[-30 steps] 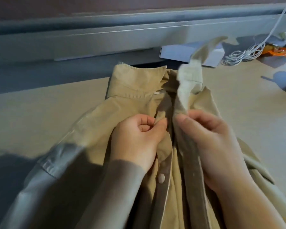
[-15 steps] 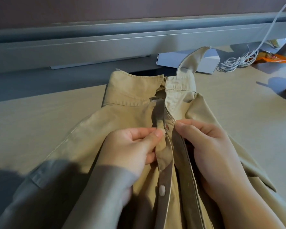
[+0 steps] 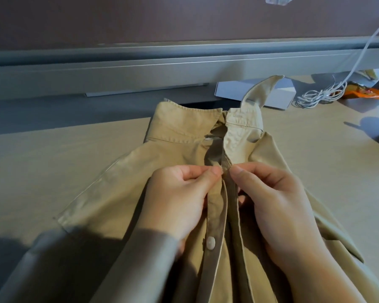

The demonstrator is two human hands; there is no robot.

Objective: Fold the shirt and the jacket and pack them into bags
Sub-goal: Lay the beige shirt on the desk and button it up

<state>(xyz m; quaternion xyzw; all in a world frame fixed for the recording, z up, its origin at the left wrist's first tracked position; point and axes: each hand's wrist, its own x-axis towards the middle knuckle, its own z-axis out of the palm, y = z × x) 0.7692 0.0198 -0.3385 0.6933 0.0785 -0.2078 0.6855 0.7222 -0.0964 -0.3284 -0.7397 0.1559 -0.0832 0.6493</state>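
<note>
A pale wood-grain desk [image 3: 53, 162] is seen below a grey rail [image 3: 140, 68] and a dull brown wall [image 3: 162, 16]. Bare desk is left open on the left and on the right of the garment; the far right corner is cluttered. A khaki shirt [image 3: 123, 193] of matte woven cotton is laid front-up at the desk's middle, collar [image 3: 182, 125] toward the far edge, right collar point stood up. The two front plackets are brought nearly together. The left placket edge is pinched by the left hand [image 3: 179, 200], thumb against forefinger, closed on the cloth. The right placket edge is pinched the same way by the right hand [image 3: 276, 206]. A round pale button [image 3: 211, 243] is seen lower on the left placket. A flat white box [image 3: 280, 95] is set at the far edge behind the collar; whether anything is inside cannot be told. A coiled white cable [image 3: 315, 98] and an orange wrapper [image 3: 368, 95] are lying beside it.
</note>
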